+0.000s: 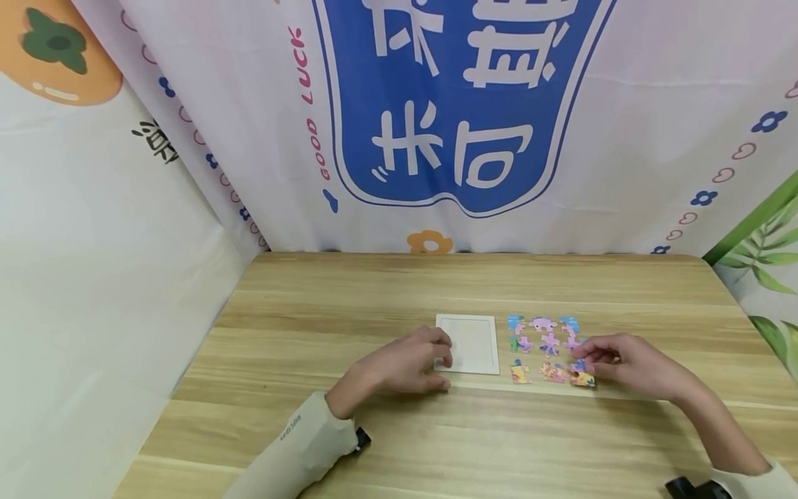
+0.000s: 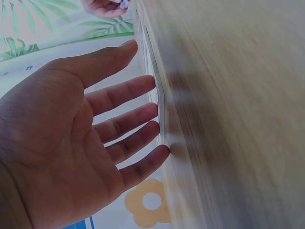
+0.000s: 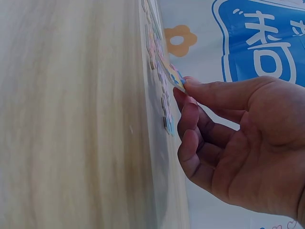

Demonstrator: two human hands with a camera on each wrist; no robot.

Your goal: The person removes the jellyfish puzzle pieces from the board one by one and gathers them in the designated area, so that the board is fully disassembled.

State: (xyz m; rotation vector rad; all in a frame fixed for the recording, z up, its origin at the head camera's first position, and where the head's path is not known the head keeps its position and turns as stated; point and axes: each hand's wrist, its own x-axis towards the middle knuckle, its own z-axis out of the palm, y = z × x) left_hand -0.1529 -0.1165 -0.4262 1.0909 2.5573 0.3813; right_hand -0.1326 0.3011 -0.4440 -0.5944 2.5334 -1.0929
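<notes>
My right hand [image 1: 632, 364] pinches a yellow and blue jigsaw piece [image 3: 174, 76] between thumb and forefinger. In the head view that piece is at the lower right of several other jigsaw pieces [image 1: 549, 343], laid out in spaced rows. The bottom row holds a yellow corner piece [image 1: 519, 373] and a pink and orange one [image 1: 554, 373]. To their left lies a white square puzzle tray [image 1: 474, 346], flat on the table. My left hand [image 1: 408, 362] is at the tray's left edge, its fingers loosely bent and its fingertips right at the rim in the left wrist view.
The wood-grain table [image 1: 312, 333] spreads out around the pieces and the tray. A printed curtain [image 1: 611, 173] hangs along the table's back edge, and a pale curtain [image 1: 112, 277] stands on the left side.
</notes>
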